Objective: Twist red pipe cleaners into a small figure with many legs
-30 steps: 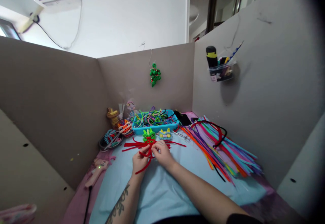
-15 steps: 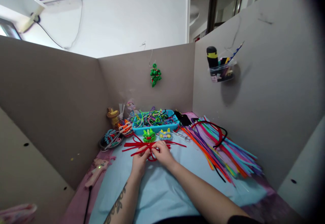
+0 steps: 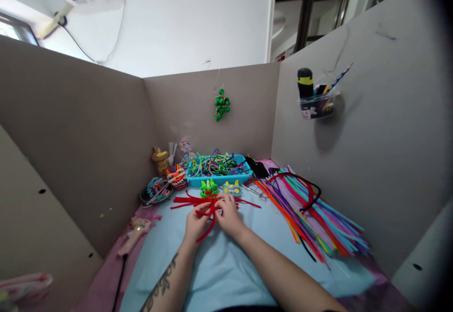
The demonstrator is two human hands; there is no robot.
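Head view: two bare hands work at the middle of a surface covered in light blue. The left hand and the right hand face each other, fingertips close together, both pinching a red fuzzy piece between them. The exact grip of each finger is too small to make out.

Half a second ago, a red loop curved just below the fingers; now a single loose end hangs down between the hands, bending toward the person and the left. The left thumb and fingers have shifted around the strands, while the right hand has kept nearly the same place. This suggests the strands are being rearranged by hand and the piece is not yet finished, with a free end still to be dealt with.

Straight red stems lie beyond the hands, spreading left and right. Just behind them sit a green horned figure and a blue-and-yellow figure, both unmoved. Farther back is a blue tray of tangled stems; to the right lies a multicoloured bundle, untouched.
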